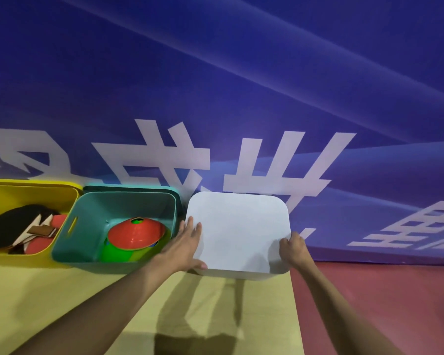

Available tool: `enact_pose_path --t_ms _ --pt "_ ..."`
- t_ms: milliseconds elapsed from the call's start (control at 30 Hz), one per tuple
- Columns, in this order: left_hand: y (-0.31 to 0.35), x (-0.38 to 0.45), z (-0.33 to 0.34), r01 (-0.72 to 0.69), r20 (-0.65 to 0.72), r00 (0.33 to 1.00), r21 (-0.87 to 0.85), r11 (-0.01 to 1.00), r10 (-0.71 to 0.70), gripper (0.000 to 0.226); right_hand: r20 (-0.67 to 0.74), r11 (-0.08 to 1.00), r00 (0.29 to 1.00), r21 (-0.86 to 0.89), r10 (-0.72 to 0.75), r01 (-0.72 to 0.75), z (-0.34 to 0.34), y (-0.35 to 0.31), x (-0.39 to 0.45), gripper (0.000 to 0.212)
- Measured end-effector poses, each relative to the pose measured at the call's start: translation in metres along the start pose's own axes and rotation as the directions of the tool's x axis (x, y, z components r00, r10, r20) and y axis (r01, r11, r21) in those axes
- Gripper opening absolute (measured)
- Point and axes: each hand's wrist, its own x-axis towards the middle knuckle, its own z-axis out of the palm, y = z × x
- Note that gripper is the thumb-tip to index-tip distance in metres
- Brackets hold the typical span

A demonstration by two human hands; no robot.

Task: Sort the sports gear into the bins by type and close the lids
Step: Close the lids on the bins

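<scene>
White plastic fills the middle of my view: the lid (237, 230) lies flat on top of the white bin (241, 274), whose front wall just shows below it. The bin stands against the blue banner (215, 85), at the right end of a row of three. My left hand (187, 243) lies on the lid's left edge with fingers stretched out flat on top and the thumb along the near side. My right hand (292, 248) grips the lid's near right corner, fingers curled over the edge.

Just beside it on the left is the teal bin (87, 226), uncovered, holding an orange cone (136, 234) stacked on green cones (118, 252). Further left, touching it, the yellow bin (31, 185) holds paddles (18, 226) with black and red faces. All three stand on a yellow mat (75, 303); red floor (382, 290) shows to the right.
</scene>
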Motion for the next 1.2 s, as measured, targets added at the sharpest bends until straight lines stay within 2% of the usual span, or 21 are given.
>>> enact_pose_path --t_ms 67,200,333,367,500,600,767,933,1200 --pt "0.002 0.003 0.0 0.034 0.055 0.998 -0.007 0.999 -0.033 0.128 0.0 1.0 1.0 0.013 0.011 -0.011 -0.003 -0.01 0.011 0.032" --pt "0.006 0.008 -0.008 0.033 0.084 0.996 0.027 0.999 -0.035 0.128 -0.015 1.0 1.0 0.028 -0.008 0.008 -0.012 -0.036 0.029 0.05" --pt "0.005 0.012 -0.01 0.04 0.093 0.995 0.058 0.997 -0.046 0.127 -0.024 0.994 0.994 0.024 -0.108 0.108 -0.012 -0.044 0.056 0.062" --pt "0.006 0.013 -0.01 0.041 0.093 0.995 0.066 0.997 -0.047 0.126 -0.039 0.989 0.99 0.046 -0.136 0.137 -0.012 -0.044 0.063 0.062" --pt "0.005 0.012 -0.012 0.03 0.087 0.996 0.073 0.997 -0.036 0.125 -0.105 0.969 0.986 0.199 -0.126 0.145 -0.014 -0.051 0.07 0.035" --pt "0.002 0.012 -0.013 0.021 0.076 0.997 0.045 0.999 -0.024 0.125 -0.136 0.957 0.984 0.249 -0.115 0.147 -0.013 -0.05 0.076 0.029" --pt "0.002 0.011 -0.008 0.012 0.08 0.997 0.006 1.0 -0.013 0.13 -0.189 0.969 0.972 0.18 -0.137 0.171 -0.011 -0.045 0.079 0.027" --pt "-0.002 0.009 -0.008 -0.025 0.097 0.995 0.022 0.999 0.022 0.139 -0.111 0.947 0.942 0.026 -0.316 0.321 -0.02 -0.046 0.079 0.036" --pt "0.003 0.004 -0.009 -0.056 0.065 0.997 0.059 0.997 0.052 0.124 -0.034 0.976 0.976 -0.036 -0.215 0.214 -0.021 -0.053 0.092 0.03"
